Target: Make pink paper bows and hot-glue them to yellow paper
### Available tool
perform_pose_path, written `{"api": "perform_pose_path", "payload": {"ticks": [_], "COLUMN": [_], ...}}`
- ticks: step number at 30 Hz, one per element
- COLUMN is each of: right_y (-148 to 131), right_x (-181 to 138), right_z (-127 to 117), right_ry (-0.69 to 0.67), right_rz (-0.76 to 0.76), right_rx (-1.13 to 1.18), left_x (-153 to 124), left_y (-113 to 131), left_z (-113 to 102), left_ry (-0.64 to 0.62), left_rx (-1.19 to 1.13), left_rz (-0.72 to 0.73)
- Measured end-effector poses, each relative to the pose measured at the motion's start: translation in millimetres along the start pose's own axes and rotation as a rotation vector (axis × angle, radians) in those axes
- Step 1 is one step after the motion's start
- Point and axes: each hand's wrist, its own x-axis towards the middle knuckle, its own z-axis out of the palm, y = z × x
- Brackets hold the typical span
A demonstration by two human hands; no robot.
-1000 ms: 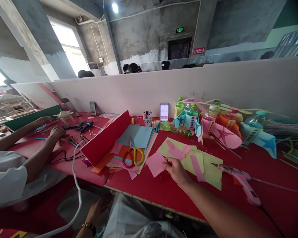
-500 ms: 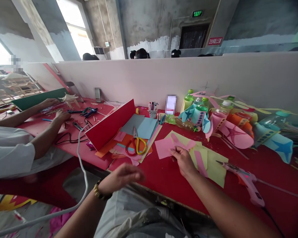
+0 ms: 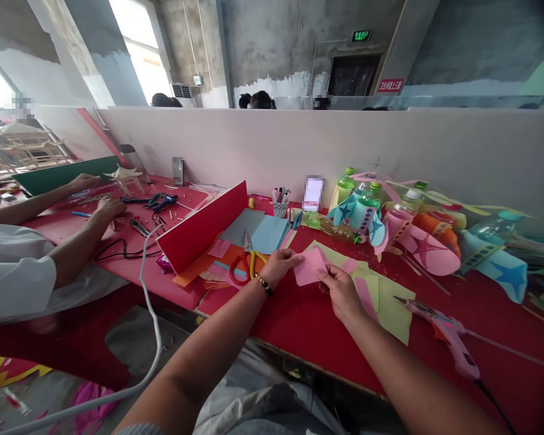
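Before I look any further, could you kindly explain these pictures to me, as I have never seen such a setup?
Of course. There is no machine here, only a person's two bare hands. The view comes from a camera worn on that person's head, looking forward and down, so the arms enter from below. The left hand and right hand hold a piece of pink paper between them, over a red table. Around it lie scissors on coloured sheets, yellow paper and a pink glue gun; behind are bottles dressed in paper. The hand farther left belongs to someone else.
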Motion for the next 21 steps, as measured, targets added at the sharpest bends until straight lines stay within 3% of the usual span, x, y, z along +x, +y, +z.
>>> {"api": "perform_pose_path", "payload": {"ticks": [12,21], "right_y": [-4.6,-7.1], "right_x": [-0.2,-1.5], "right_z": [4.8,3.9], "right_ry": [0.036,0.018], "right_rz": [0.028,-0.007], "right_rx": [0.02,-0.011], "left_x": [-7.5,-8.8], "left_y": [-4.9,-5.8], "left_z": [-6.2,-5.1], "left_ry": [0.122,0.137], "left_rx": [-0.166,-0.202], "left_rz": [0.026,0.013]}}
